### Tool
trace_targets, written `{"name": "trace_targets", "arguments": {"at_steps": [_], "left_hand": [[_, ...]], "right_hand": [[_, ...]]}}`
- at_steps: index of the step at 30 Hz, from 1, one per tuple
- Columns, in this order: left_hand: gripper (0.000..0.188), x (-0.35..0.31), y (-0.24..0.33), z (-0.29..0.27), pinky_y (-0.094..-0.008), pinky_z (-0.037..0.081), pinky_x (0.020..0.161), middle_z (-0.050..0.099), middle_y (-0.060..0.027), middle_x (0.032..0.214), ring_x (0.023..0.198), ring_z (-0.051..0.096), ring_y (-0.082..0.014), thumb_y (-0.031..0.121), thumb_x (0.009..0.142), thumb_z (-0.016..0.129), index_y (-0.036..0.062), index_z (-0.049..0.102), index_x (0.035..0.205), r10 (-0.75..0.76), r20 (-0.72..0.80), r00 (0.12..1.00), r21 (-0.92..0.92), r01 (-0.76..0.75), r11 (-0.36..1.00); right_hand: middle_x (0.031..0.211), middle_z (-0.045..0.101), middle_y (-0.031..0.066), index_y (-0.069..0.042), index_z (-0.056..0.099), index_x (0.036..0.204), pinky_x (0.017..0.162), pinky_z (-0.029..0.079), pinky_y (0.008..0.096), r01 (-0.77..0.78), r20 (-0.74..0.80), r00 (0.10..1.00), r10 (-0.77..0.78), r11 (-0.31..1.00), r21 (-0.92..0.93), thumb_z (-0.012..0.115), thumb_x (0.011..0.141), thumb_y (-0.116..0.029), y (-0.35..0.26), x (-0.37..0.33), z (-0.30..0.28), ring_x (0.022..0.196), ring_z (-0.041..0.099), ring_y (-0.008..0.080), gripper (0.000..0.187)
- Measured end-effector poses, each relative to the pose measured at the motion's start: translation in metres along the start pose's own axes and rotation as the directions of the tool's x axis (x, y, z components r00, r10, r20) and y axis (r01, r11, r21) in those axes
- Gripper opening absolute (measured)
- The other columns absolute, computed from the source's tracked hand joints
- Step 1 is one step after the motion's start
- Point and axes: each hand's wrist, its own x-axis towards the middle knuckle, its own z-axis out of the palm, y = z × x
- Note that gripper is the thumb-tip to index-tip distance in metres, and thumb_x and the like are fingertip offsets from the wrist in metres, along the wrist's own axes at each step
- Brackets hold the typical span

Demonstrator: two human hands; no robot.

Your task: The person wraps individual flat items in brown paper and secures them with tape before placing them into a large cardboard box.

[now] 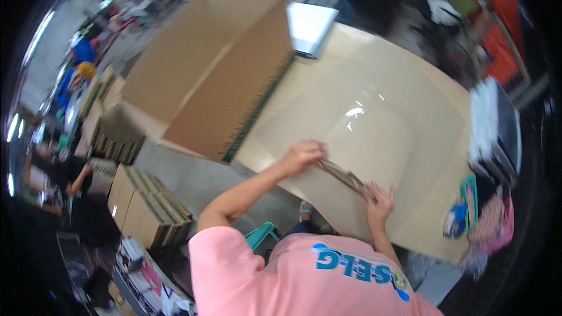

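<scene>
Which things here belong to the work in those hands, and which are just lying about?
Likely part of it:
- brownish strip, left hand at one end, right hand at the other
- clear plastic on the table
- perhaps the big cardboard box, untouched

Seemingly lying about:
- stacked cartons
- blue-and-white item

teal stool (261, 233): low centre | pink item (507, 227): right | red-orange object (501, 41): upper right
</scene>
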Motion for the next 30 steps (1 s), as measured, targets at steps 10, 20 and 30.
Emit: {"name": "trace_targets", "arguments": {"at_steps": [10,20,30], "left_hand": [[0.048,-0.027,0.040,0.075,-0.0451,0.041,0.091,0.051,-0.0132,0.111,0.107,0.048,-0.0359,0.045,0.076,0.070,0.0073,0.055,0.102,-0.549,-0.239,0.801,0.071,0.578,0.813],[0.059,-0.016,0.042,0.131,-0.0506,0.032,0.105,0.030,-0.0191,0.139,0.125,0.035,-0.0410,0.036,0.081,0.066,0.0135,0.042,0.129,-0.618,-0.564,0.547,0.017,0.756,0.654],[0.065,0.006,0.027,0.132,-0.0513,0.025,0.110,0.023,-0.0218,0.143,0.129,0.030,-0.0442,0.028,0.085,0.061,0.0147,0.031,0.140,-0.727,-0.515,0.454,-0.132,0.796,0.590]], "right_hand": [[0.104,0.056,0.0162,-0.005,0.059,0.092,0.094,0.039,0.0472,0.024,0.032,0.999,-0.021,0.996,-0.091,0.070,0.076,-0.014,0.046,-0.012,0.045,0.094,0.049,0.0336,0.021],[0.154,0.021,0.0161,-0.006,0.026,0.147,0.110,0.008,0.0636,0.475,0.643,0.760,-0.100,0.761,-0.442,0.065,0.082,-0.033,0.010,0.012,0.039,0.143,0.013,0.0379,0.080],[0.140,0.034,0.0229,-0.009,0.025,0.148,0.102,0.021,0.0579,0.042,0.049,0.999,-0.013,0.750,-0.660,0.058,0.085,-0.023,0.142,-0.016,-0.082,0.127,0.031,0.0410,0.072]]}}
